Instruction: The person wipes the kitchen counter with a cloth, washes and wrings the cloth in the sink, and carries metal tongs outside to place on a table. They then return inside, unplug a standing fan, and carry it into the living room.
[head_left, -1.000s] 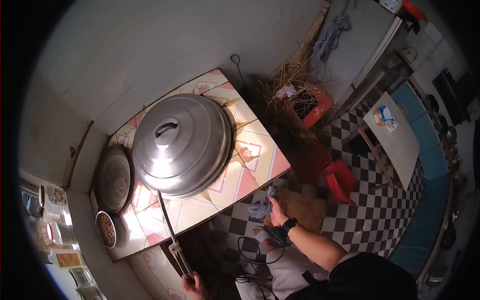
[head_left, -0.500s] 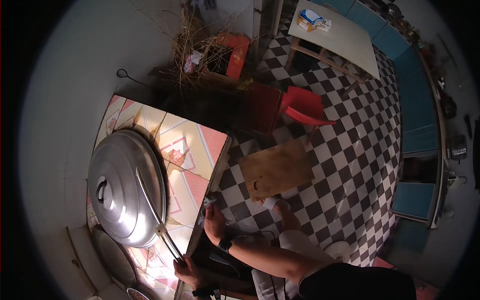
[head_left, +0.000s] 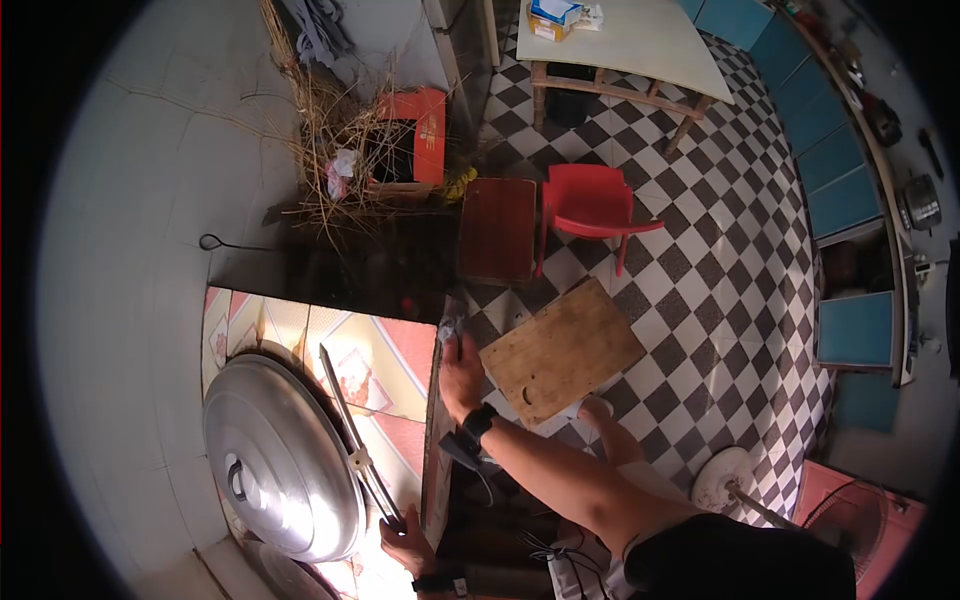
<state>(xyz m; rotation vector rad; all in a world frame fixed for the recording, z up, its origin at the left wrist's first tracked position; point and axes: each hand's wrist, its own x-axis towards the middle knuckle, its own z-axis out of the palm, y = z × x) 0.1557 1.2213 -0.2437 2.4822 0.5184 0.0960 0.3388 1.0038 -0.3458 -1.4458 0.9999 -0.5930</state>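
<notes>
My left hand (head_left: 408, 545), at the lower left, is closed around the handle end of long metal tongs (head_left: 345, 410). The tongs reach up across the patterned tiled stove top (head_left: 400, 350), beside the rim of a large domed metal lid (head_left: 275, 470) with a dark handle. My right hand (head_left: 461, 378) is beyond the stove's side edge, its fingers curled. A small crumpled greyish thing (head_left: 452, 325) shows at its fingertips; its kind is unclear. Below the right wrist is a dark object (head_left: 460, 450) with a cord.
Dry twigs (head_left: 330, 150) and a red box (head_left: 430, 130) stand beyond the stove. A brown stool (head_left: 497, 230), red chair (head_left: 590, 205) and wooden board (head_left: 565, 350) are on the checkered floor. A fan (head_left: 845, 525) is at the lower right, a pale table (head_left: 630, 45) at the back.
The view has shifted, so the scene sits differently in it. The tongs' tip has moved from over the lid to over the tiles. My right hand has moved farther along the stove edge.
</notes>
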